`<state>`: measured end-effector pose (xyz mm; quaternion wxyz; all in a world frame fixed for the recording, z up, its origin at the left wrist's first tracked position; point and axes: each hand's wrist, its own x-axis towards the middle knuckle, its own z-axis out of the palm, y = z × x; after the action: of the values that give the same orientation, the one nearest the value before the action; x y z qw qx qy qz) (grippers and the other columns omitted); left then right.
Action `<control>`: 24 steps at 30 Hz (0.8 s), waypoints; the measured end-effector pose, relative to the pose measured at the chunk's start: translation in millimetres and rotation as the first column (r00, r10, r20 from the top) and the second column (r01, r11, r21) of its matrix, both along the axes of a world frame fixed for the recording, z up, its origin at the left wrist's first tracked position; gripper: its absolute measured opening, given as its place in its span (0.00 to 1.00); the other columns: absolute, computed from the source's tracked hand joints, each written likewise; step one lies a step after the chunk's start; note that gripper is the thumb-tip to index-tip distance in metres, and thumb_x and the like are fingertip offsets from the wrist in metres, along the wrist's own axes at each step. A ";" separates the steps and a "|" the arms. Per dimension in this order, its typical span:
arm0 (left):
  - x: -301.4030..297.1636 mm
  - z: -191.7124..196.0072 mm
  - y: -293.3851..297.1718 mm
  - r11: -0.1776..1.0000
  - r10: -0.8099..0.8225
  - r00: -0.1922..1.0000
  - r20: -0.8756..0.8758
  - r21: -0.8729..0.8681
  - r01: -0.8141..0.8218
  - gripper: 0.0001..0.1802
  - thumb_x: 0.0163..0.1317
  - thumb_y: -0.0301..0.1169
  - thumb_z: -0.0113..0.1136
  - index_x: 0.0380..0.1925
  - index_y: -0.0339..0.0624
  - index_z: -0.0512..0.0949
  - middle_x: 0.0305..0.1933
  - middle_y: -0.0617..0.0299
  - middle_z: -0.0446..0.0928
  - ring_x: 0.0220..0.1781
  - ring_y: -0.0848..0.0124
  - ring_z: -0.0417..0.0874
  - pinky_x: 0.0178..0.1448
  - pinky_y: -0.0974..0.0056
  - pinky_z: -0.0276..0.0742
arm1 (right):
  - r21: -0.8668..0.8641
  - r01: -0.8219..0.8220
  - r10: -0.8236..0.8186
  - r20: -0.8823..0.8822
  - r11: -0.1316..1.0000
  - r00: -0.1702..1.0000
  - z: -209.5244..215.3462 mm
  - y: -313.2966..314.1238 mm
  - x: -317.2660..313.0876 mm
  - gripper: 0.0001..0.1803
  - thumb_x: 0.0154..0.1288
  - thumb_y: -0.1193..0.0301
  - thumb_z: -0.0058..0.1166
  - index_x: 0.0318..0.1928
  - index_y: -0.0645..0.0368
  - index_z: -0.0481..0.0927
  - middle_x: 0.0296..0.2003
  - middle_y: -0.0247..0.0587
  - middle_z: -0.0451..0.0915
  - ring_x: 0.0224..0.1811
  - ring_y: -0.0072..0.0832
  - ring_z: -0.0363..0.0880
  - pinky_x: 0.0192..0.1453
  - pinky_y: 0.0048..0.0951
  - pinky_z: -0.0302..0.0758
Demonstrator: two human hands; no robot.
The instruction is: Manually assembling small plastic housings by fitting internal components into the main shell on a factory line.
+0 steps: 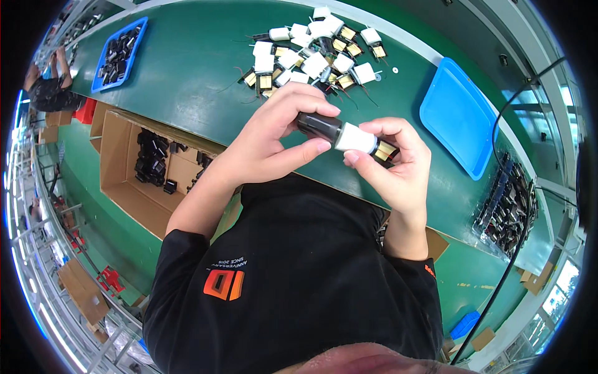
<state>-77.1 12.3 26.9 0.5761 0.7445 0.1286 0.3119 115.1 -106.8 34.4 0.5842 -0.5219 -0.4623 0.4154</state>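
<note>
Two hands meet near the middle of the frame, and between them is one small device, held slantwise above the green table (187, 56). Writing shows on the black shirt (299, 249) of the person: an orange logo (225, 285) at the lower left of centre, with small pale letters above it, which appear upside down, and one small orange mark on the sleeve at the right. The left hand (266, 138) is half open, its fingers curved; it pinches the black piece (319, 126) of the device between thumb and fingertips. The right hand (402, 163) is bent around the other end, with thumb and forefinger pressed on the white part (356, 138), and the dark end with a gold-coloured panel (385, 151) lies inside its fingers. The black piece and the white part stand in one line and touch; whether they are locked together, I cannot tell. At the upper centre lies a heap of similar white parts (316, 64) with thin wires. At the right is a blue tray (458, 118), and below it a clear tray with black parts (507, 206). At the upper left, another blue tray (137, 50) carries dark parts; under it, an open carton (118, 156) holds black pieces (151, 156).
</note>
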 end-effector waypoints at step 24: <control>16.0 6.0 -0.7 0.991 -0.075 0.963 -0.260 0.092 0.102 0.21 0.58 0.22 0.68 0.52 0.35 0.77 0.48 0.59 0.79 0.47 0.74 0.81 0.50 0.68 0.78 | 0.178 -0.075 0.031 0.237 0.981 0.971 -14.4 7.1 21.9 0.13 0.50 0.78 0.68 0.38 0.60 0.80 0.31 0.34 0.82 0.33 0.20 0.79 0.36 0.20 0.73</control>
<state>-61.1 11.5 32.9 0.5285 0.8126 0.1519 0.1933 137.0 -99.6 20.0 0.5608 -0.4975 -0.5783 0.3218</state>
